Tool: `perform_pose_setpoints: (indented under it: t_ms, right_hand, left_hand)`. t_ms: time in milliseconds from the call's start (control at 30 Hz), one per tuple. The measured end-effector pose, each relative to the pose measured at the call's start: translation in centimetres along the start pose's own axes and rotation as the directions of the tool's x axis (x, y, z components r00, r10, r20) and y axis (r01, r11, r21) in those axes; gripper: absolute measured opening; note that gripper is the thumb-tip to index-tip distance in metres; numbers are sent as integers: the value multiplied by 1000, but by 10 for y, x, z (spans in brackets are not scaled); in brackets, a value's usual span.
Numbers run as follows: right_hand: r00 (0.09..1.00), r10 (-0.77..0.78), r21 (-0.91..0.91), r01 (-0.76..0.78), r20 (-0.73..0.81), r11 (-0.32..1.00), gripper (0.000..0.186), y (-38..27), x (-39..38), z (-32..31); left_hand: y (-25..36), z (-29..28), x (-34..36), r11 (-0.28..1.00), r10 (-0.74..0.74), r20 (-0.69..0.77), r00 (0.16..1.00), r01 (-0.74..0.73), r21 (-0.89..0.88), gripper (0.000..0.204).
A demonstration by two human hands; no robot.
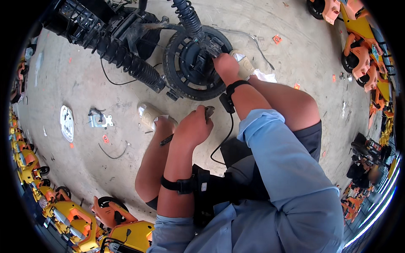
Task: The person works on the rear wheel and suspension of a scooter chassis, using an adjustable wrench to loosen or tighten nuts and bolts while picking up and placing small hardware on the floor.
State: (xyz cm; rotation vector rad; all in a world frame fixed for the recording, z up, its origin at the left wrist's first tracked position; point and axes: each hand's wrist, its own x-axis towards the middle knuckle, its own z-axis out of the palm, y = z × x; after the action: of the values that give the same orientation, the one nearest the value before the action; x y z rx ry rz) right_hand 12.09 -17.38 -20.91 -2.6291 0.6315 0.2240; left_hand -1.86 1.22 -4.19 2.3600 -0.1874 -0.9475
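My left hand (195, 126) is closed round a wrench (209, 111). The tool's metal jaw sticks out past the thumb, and its dark handle end shows below the fist. Farther forward, my right hand (226, 67) is closed at the lower end of a black coil shock absorber (188, 19), beside the wheel hub; its fingertips are hidden. The black spoked wheel (172, 63) with its tyre lies between my feet. A second shock absorber (126, 61) slants down to the wheel's left, apart from both hands.
A dark vehicle frame (114, 21) with wiring stands at the far left. On the concrete floor lie a white oval part (66, 123), a metal bracket (101, 120) and loose cables (261, 50). Yellow and orange scooters (80, 219) line the left and right sides.
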Motion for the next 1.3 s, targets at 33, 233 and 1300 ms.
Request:
perform_pose_setpoints:
  t_ms: [33,233,1300]
  right_hand:
    - [1000,9,-2,-9,14,1000,43,1,4,3]
    - [984,-160,24,163,-81,986,58,46,37,43]
    - [825,-563,-152,563,44,813,16,16,-17,0]
  left_hand:
    - [1,0,0,1000,-5,3,1000,5,-8,35]
    - [8,3,2,1000,-12,64,998,12,1,34]
    - [5,41,-8,998,-66,-1,998,66,-16,35]
